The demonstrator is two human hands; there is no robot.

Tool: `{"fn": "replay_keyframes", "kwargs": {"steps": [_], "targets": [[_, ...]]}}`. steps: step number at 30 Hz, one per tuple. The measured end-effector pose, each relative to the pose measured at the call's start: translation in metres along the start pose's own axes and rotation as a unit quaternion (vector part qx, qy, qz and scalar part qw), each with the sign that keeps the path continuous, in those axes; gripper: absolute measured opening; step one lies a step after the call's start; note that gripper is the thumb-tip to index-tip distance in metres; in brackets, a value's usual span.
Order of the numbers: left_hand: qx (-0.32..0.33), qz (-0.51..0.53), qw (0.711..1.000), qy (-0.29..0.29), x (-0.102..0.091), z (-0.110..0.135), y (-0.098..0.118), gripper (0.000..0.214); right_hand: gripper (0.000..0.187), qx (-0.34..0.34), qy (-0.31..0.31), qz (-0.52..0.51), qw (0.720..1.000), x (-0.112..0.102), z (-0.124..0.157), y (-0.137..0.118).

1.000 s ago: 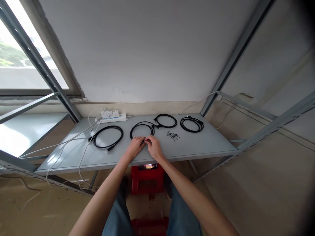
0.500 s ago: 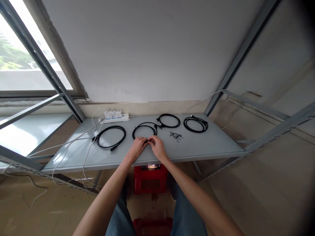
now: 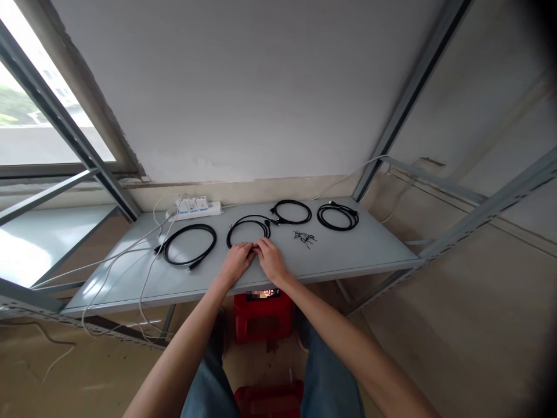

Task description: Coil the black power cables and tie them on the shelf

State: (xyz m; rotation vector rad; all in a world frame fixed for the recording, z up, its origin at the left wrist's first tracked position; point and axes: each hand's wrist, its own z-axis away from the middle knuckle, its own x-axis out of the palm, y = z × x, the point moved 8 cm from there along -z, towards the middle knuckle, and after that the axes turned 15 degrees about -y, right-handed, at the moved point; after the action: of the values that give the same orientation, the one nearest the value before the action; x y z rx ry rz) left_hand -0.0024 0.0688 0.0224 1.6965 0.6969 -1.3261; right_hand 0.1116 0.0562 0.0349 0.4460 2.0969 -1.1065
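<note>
A coiled black cable (image 3: 241,220) lies on the grey shelf in front of me. At its near side my left hand (image 3: 237,260) is closed on the cable, resting low against the shelf. My right hand (image 3: 269,258) meets it there, its fingertips pinched on the same stretch of cable. The fingers cover that stretch, so any tie in them cannot be made out. To the right lies a small heap of thin black twist ties (image 3: 305,238).
More coiled black cables lie on the shelf (image 3: 348,252): one at left (image 3: 190,227), one at the back (image 3: 293,202), one at right (image 3: 337,226). A white power strip (image 3: 200,212) with trailing white cords stands back left. A red stool (image 3: 263,320) is below.
The whole view has shifted slightly, so the scene sits a little further left. My right hand's fingers have drawn closer to my left hand at the cable.
</note>
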Motion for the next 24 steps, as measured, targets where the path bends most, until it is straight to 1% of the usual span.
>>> {"fn": "replay_keyframes", "kwargs": {"steps": [4,7,10,15,17,19,21,24], "targets": [[-0.010,-0.048,0.999,0.004,-0.001,0.001,0.001,0.014,0.023,-0.029,0.002,0.041,0.999,-0.001,0.000,-0.007],[-0.033,-0.107,0.993,0.035,-0.006,0.004,0.002,0.014,0.026,-0.046,-0.002,0.040,0.998,-0.001,-0.001,-0.007],[-0.039,-0.121,0.991,0.041,-0.007,0.006,0.003,0.014,0.029,-0.055,-0.007,0.029,0.998,-0.004,-0.001,-0.004],[-0.023,-0.117,0.992,0.028,-0.003,0.003,0.006,0.026,0.030,-0.019,0.005,-0.024,1.000,-0.009,-0.006,0.008],[-0.022,-0.126,0.992,0.023,0.000,0.001,0.005,0.025,0.028,-0.003,0.009,-0.032,0.999,-0.009,-0.008,0.013],[-0.026,-0.131,0.991,0.013,0.004,-0.002,0.003,0.021,0.026,0.008,0.007,-0.023,1.000,-0.007,-0.010,0.015],[-0.034,-0.134,0.990,0.002,0.007,-0.003,0.001,0.024,0.023,0.014,0.002,-0.008,1.000,-0.004,-0.010,0.016],[-0.042,-0.134,0.990,-0.009,0.006,-0.003,0.001,0.029,0.016,0.001,-0.028,0.011,1.000,0.003,-0.010,0.012]]}}
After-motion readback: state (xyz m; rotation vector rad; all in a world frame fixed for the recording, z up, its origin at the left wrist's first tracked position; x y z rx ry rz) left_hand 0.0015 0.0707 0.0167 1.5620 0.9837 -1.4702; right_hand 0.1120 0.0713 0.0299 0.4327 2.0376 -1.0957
